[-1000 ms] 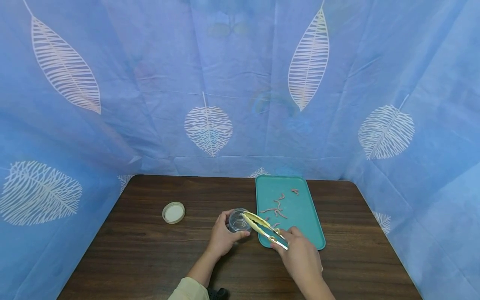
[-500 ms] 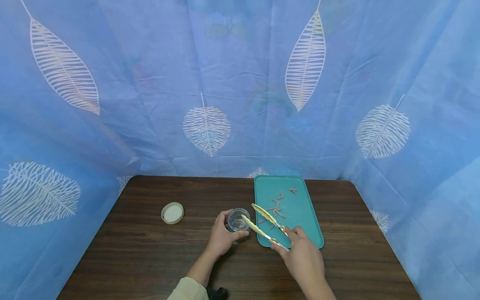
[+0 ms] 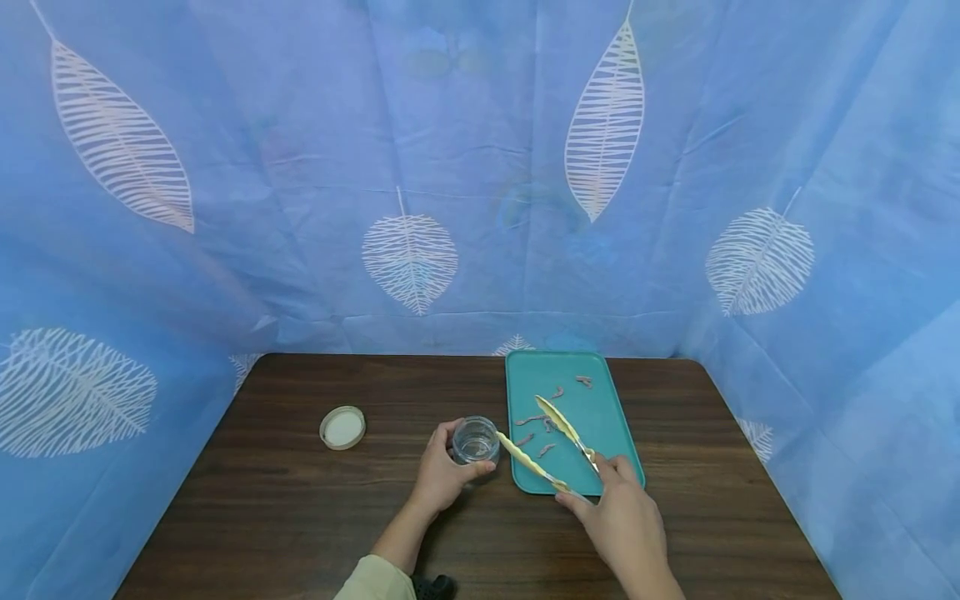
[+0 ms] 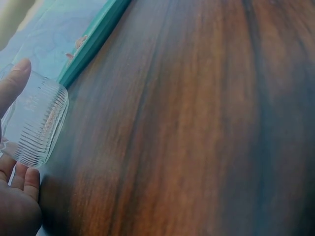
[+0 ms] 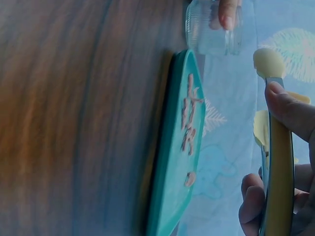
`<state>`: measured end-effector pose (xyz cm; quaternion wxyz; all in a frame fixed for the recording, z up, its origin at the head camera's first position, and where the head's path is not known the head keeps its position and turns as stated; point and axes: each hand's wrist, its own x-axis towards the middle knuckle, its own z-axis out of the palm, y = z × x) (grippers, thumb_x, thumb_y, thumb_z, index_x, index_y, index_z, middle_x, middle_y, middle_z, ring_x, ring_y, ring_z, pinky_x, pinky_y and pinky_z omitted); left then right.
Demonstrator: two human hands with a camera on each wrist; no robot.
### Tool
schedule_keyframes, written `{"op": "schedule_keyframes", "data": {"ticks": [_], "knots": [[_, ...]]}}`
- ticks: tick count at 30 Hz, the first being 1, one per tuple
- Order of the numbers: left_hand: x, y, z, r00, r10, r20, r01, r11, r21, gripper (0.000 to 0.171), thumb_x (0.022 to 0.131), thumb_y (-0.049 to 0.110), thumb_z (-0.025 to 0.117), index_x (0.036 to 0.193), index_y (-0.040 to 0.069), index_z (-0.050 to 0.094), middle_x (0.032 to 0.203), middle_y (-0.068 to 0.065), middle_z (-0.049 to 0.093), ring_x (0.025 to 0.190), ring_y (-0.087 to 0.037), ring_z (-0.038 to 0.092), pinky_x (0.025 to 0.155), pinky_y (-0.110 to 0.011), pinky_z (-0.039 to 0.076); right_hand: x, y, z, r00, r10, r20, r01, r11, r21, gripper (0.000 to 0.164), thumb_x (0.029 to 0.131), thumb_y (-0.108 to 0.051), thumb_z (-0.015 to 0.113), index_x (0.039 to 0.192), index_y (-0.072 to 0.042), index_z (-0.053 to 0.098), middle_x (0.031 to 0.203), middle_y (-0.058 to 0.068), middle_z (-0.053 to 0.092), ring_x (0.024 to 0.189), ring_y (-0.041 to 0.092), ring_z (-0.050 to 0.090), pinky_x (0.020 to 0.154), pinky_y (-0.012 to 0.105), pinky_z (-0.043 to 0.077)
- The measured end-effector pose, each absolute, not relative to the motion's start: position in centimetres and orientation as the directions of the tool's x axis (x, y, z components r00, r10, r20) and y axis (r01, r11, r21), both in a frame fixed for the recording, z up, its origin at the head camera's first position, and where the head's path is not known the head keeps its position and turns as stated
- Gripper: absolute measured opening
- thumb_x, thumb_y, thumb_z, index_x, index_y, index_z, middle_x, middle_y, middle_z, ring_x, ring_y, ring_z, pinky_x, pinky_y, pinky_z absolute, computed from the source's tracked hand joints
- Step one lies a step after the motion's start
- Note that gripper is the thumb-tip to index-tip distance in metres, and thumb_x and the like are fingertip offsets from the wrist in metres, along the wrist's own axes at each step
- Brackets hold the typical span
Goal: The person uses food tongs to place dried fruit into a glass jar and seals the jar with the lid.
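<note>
Tongs with long yellow ends and shiny metal arms [image 3: 558,419] sit in the right hand [image 3: 628,521], whose thumb presses one arm while the fingers curl along the other. The two arms stand well apart with nothing pinched between their tips: one tip lies just beside the rim of a round, clear glass jar with ribbed sides [image 3: 476,442], though whether it touches the glass cannot be told, and the other hangs over a rectangular teal tray with a raised rim [image 3: 607,425]. The left hand [image 3: 438,473] is wrapped round the jar from its left and near side, thumb across the front, and holds it with the mouth facing up just left of the tray; whether its base rests on the table cannot be made out. On the tray lie several thin, pinkish, worm-like strips [image 3: 532,420], most of them gathered toward its left half, with a small clump [image 3: 583,381] apart from the others near the far edge. A round lid with a white inner face and a pale rim [image 3: 342,427] lies on the dark brown wood-grain table [image 3: 247,517], well left of the jar. Behind the table hangs blue fabric printed with white leaves [image 3: 487,267], and a pale beige sleeve [image 3: 377,579] covers the left forearm.
</note>
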<state>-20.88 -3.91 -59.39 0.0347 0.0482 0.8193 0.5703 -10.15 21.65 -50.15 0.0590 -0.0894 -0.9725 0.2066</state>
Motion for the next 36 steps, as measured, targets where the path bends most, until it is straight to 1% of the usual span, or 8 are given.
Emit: {"op": "schedule_keyframes", "data": {"ticks": [5, 7, 13, 18, 27, 36], "knots": [[-20.8, -4.0, -59.4, -0.993, 0.119, -0.004, 0.037, 0.338, 0.94, 0.091, 0.08, 0.033, 0.099, 0.155, 0.012, 0.052, 0.143, -0.017, 0.06, 0.128, -0.036, 0.063, 0.103, -0.052, 0.057, -9.7, 22.6, -50.5, -0.97, 0.236, 0.052, 0.191, 0.882, -0.43, 0.096, 0.082, -0.05, 0.093, 0.15, 0.008, 0.058, 0.132, 0.022, 0.06, 0.063, 0.016, 0.054, 0.053, 0.033, 0.048], [-20.8, -4.0, -59.5, -0.993, 0.12, -0.001, 0.04, 0.341, 0.939, 0.091, 0.08, 0.033, 0.099, 0.155, 0.012, 0.052, 0.144, -0.017, 0.06, 0.128, -0.036, 0.063, 0.102, -0.052, 0.057, -9.5, 23.0, -50.7, -0.968, 0.246, 0.045, 0.203, 0.879, -0.432, 0.098, 0.082, -0.051, 0.093, 0.151, 0.009, 0.056, 0.13, 0.022, 0.059, 0.063, 0.016, 0.054, 0.053, 0.033, 0.048], [-20.8, -3.9, -59.7, -0.992, 0.123, -0.004, 0.038, 0.338, 0.94, 0.092, 0.08, 0.035, 0.099, 0.155, 0.012, 0.052, 0.145, -0.016, 0.06, 0.129, -0.036, 0.063, 0.103, -0.052, 0.057, -9.2, 23.8, -51.3, -0.966, 0.26, 0.013, 0.23, 0.876, -0.425, 0.103, 0.081, -0.053, 0.093, 0.152, 0.009, 0.054, 0.127, 0.021, 0.057, 0.066, 0.018, 0.056, 0.057, 0.038, 0.053], [-20.8, -4.0, -59.6, -0.993, 0.119, -0.002, 0.038, 0.332, 0.943, 0.091, 0.08, 0.034, 0.099, 0.155, 0.012, 0.052, 0.145, -0.017, 0.061, 0.129, -0.036, 0.063, 0.104, -0.054, 0.057, -9.0, 24.0, -52.1, -0.965, 0.262, 0.009, 0.235, 0.882, -0.409, 0.104, 0.079, -0.054, 0.094, 0.152, 0.009, 0.055, 0.123, 0.019, 0.057, 0.063, 0.018, 0.051, 0.054, 0.036, 0.048], [-20.9, -3.8, -59.5, -0.993, 0.12, -0.008, 0.032, 0.326, 0.945, 0.09, 0.081, 0.032, 0.099, 0.155, 0.012, 0.051, 0.145, -0.017, 0.06, 0.13, -0.036, 0.063, 0.105, -0.054, 0.056, -8.8, 24.2, -53.2, -0.968, 0.25, 0.031, 0.218, 0.893, -0.395, 0.097, 0.08, -0.051, 0.095, 0.147, 0.011, 0.06, 0.119, 0.02, 0.061, 0.059, 0.017, 0.046, 0.05, 0.032, 0.042], [-20.9, -3.9, -59.3, -0.993, 0.117, -0.008, 0.03, 0.323, 0.946, 0.091, 0.08, 0.03, 0.099, 0.155, 0.011, 0.052, 0.144, -0.017, 0.061, 0.129, -0.034, 0.062, 0.105, -0.051, 0.055, -9.0, 24.2, -53.2, -0.977, 0.215, 0.009, 0.198, 0.916, -0.35, 0.087, 0.084, -0.047, 0.092, 0.143, 0.01, 0.063, 0.112, 0.016, 0.062, 0.058, 0.017, 0.046, 0.049, 0.03, 0.042]]}}
